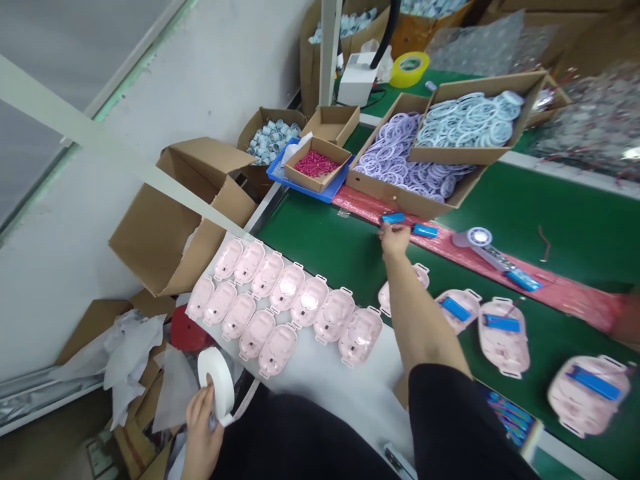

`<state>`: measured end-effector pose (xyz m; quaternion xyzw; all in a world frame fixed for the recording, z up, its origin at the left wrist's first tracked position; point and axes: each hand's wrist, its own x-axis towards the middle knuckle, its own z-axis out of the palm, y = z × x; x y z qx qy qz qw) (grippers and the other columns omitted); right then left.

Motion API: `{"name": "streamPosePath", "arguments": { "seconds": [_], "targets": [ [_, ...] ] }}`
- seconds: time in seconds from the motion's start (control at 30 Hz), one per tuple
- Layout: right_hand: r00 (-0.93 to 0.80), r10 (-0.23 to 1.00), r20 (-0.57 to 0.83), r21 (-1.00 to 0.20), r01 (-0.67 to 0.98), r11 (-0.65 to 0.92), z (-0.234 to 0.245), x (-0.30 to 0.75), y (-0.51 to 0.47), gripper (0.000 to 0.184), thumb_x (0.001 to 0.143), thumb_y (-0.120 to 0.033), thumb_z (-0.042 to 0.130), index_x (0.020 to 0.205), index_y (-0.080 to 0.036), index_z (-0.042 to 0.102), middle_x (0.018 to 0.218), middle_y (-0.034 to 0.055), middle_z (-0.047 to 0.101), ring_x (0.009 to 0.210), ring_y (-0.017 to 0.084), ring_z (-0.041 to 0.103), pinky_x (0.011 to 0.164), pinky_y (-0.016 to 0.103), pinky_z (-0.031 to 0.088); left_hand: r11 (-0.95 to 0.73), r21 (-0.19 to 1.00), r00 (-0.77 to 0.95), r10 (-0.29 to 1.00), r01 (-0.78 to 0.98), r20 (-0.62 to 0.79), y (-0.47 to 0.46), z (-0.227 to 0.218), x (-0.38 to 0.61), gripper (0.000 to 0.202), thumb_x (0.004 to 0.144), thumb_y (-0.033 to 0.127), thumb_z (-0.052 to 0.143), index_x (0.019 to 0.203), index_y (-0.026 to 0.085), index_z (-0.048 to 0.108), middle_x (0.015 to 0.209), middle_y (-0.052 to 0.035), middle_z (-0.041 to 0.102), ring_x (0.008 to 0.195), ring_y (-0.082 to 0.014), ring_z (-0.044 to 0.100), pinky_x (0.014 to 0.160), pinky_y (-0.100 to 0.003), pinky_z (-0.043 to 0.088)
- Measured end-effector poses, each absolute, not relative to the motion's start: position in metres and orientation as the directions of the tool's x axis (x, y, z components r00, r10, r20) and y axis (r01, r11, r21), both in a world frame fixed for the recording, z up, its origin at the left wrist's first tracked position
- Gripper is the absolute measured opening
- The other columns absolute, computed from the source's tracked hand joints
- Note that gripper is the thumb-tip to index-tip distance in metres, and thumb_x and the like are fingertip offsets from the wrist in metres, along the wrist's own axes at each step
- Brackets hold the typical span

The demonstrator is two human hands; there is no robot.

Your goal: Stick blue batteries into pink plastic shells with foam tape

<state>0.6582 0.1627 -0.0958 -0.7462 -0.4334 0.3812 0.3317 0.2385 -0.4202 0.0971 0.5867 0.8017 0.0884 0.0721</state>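
Observation:
My left hand (203,427) is closed around a roll of white tape (217,383), with a loose strip hanging from it at the lower left. My right hand (395,240) reaches across the green bench, its fingers curled at the near edge of a blue battery pack (393,218). A second blue battery pack (425,231) lies just to its right on pink bubble wrap. Below my right forearm, partly hidden by it, is a pink plastic shell (421,275). Further right, pink shells (504,347) carry blue battery packs. Several other pink shells (307,301) stand in rows on a white surface.
Cardboard boxes hold purple rings (390,157) and light blue rings (470,123). A small box of magenta parts (315,164) sits on a blue tray (333,193). A lit round device (479,237) lies on the pink bubble wrap (565,293). Open cartons (155,233) stand left.

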Motion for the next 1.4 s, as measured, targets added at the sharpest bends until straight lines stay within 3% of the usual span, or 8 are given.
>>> {"name": "streamPosePath", "arguments": {
  "seconds": [0.1, 0.2, 0.37, 0.57, 0.77, 0.93, 1.03, 1.4],
  "targets": [
    [0.356, 0.853, -0.382, -0.908, 0.029, -0.419, -0.042, 0.625, 0.074, 0.037, 0.094, -0.059, 0.055, 0.103, -0.023, 0.055, 0.092, 0.0061, 0.07, 0.076, 0.018, 0.065, 0.068, 0.03, 0.055, 0.206, 0.236, -0.226, 0.972, 0.95, 0.06, -0.385, 0.101, 0.244, 0.053, 0.096, 0.03, 0.056, 0.148, 0.022, 0.055, 0.14, -0.017, 0.064, 0.126, -0.0359, 0.058, 0.104, -0.055, 0.052],
    [-0.036, 0.943, -0.33, -0.937, -0.105, -0.332, 0.019, 0.582, -0.067, 0.039, 0.082, -0.062, 0.068, 0.103, -0.03, 0.07, 0.103, 0.0052, 0.077, 0.086, 0.025, 0.072, 0.073, 0.04, 0.059, -0.018, 0.247, -0.03, 0.982, 0.969, 0.189, -0.326, 0.109, 0.255, 0.048, 0.094, 0.028, 0.065, 0.14, 0.02, 0.057, 0.126, -0.0175, 0.066, 0.13, -0.0386, 0.053, 0.105, -0.058, 0.05],
    [-0.518, 0.785, -0.34, -0.813, -0.258, -0.522, 0.097, 0.51, -0.278, 0.056, 0.07, -0.052, 0.08, 0.125, -0.059, 0.072, 0.108, -0.0053, 0.081, 0.075, 0.028, 0.076, 0.062, 0.045, 0.061, -0.55, 0.4, 0.393, 0.823, 0.733, 0.411, -0.231, 0.13, 0.274, 0.048, 0.088, 0.027, 0.078, 0.132, 0.021, 0.058, 0.121, -0.0148, 0.063, 0.134, -0.039, 0.053, 0.112, -0.066, 0.046],
    [-0.182, 0.846, -0.502, -0.83, -0.176, -0.53, 0.12, 0.478, -0.394, 0.015, 0.066, -0.05, 0.077, 0.078, -0.047, 0.085, 0.07, -0.0017, 0.078, 0.063, 0.035, 0.075, 0.053, 0.048, 0.059, -0.744, 0.485, 0.564, 0.666, 0.459, 0.488, -0.187, 0.135, 0.307, 0.033, 0.093, 0.026, 0.074, 0.122, 0.021, 0.06, 0.122, -0.0141, 0.061, 0.143, -0.04, 0.05, 0.111, -0.065, 0.052],
    [0.013, 0.849, -0.529, -0.822, 0.243, -0.515, 0.08, 0.559, -0.393, 0.024, 0.075, -0.055, 0.067, 0.097, -0.056, 0.078, 0.092, -0.0136, 0.081, 0.092, 0.031, 0.078, 0.084, 0.049, 0.062, -0.658, 0.584, 0.545, 0.741, 0.475, 0.392, -0.254, 0.155, 0.292, 0.043, 0.092, 0.042, 0.075, 0.126, 0.019, 0.062, 0.121, -0.0163, 0.066, 0.124, -0.0354, 0.063, 0.094, -0.052, 0.062],
    [0.515, 0.748, -0.419, -0.378, 0.65, -0.66, 0.041, 0.712, -0.302, 0.039, 0.094, -0.039, 0.058, 0.123, -0.017, 0.07, 0.134, 0.0215, 0.067, 0.132, 0.039, 0.056, 0.11, 0.053, 0.045, -0.636, 0.502, 0.484, 0.772, 0.586, 0.412, -0.336, 0.182, 0.249, 0.053, 0.084, 0.054, 0.08, 0.118, 0.017, 0.064, 0.111, -0.0155, 0.067, 0.111, -0.0355, 0.066, 0.093, -0.054, 0.059],
    [0.624, 0.678, -0.388, -0.111, 0.699, -0.706, 0.011, 0.75, -0.274, 0.045, 0.097, -0.038, 0.059, 0.133, -0.011, 0.063, 0.143, 0.0261, 0.058, 0.134, 0.04, 0.05, 0.108, 0.051, 0.043, -0.576, 0.482, 0.414, 0.814, 0.66, 0.407, -0.37, 0.196, 0.238, 0.059, 0.082, 0.055, 0.082, 0.122, 0.016, 0.063, 0.112, -0.0157, 0.066, 0.108, -0.0341, 0.066, 0.09, -0.052, 0.06],
    [0.71, 0.662, -0.24, -0.15, 0.646, -0.748, -0.052, 0.724, -0.289, 0.04, 0.099, -0.029, 0.051, 0.131, -0.011, 0.066, 0.133, 0.0263, 0.064, 0.129, 0.042, 0.047, 0.102, 0.053, 0.039, -0.521, 0.405, 0.351, 0.835, 0.751, 0.424, -0.375, 0.222, 0.256, 0.05, 0.089, 0.053, 0.077, 0.12, 0.017, 0.063, 0.106, -0.0136, 0.063, 0.107, -0.0318, 0.06, 0.09, -0.047, 0.055]
  ]
}}
